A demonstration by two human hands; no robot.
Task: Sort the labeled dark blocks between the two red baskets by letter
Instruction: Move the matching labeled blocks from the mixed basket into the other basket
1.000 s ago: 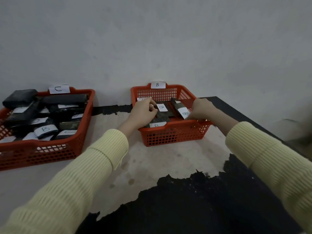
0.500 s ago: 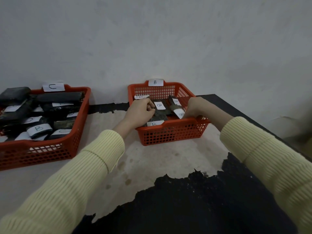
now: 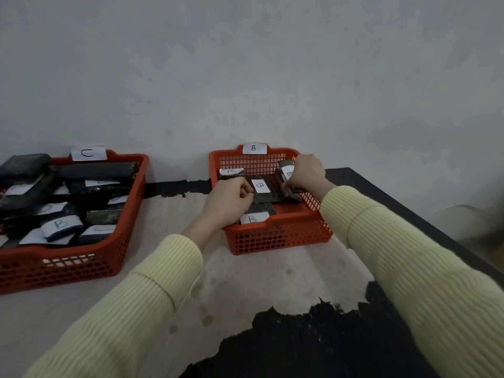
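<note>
My right hand point(image 3: 306, 173) has moved from the near right rim of the B basket point(image 3: 278, 236) toward its far right corner, at about two o'clock, and the block point(image 3: 285, 175) it grips now stands tipped on edge against the right wall instead of lying lower; I judge I am tidying B blocks already sorted. My left hand point(image 3: 229, 201) stays curled at the basket's nine o'clock side, fingers closed on the edge of the centre block point(image 3: 263, 189). The C basket point(image 3: 81, 268), well apart at my ten o'clock, still holds a B-labelled block point(image 3: 61, 226) to move.
</note>
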